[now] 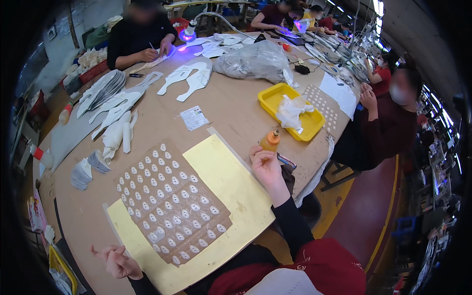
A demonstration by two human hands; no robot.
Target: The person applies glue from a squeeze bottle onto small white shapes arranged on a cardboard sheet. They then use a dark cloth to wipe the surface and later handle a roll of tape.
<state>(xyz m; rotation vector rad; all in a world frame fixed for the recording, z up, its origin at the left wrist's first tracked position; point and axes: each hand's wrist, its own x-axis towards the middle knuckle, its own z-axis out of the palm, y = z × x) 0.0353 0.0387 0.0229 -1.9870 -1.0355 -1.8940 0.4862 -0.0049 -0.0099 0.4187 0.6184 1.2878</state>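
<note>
My right hand (266, 168) is raised at the table's right side, palm turned up and fingers curled in. Just behind it is a squeeze bottle (270, 141) of amber liquid with an orange cap and dark tip. My hand covers the bottle's base; I cannot tell whether they touch. At the lower left, my left hand (119, 262) has most fingers bent together and one finger pointing outward. Anything in either hand is hidden. Between them lies a brown sheet (173, 201) with rows of small white oval pieces, partly over a pale yellow board (221, 167).
A yellow tray (314, 129) holds crumpled plastic. Beyond it lie a large plastic bag (253, 61) and white cut panels (189, 76). Stacked grey pieces (82, 173) sit at left. A co-worker (142, 37) works under a purple lamp (188, 33); another person (388, 118) sits at right.
</note>
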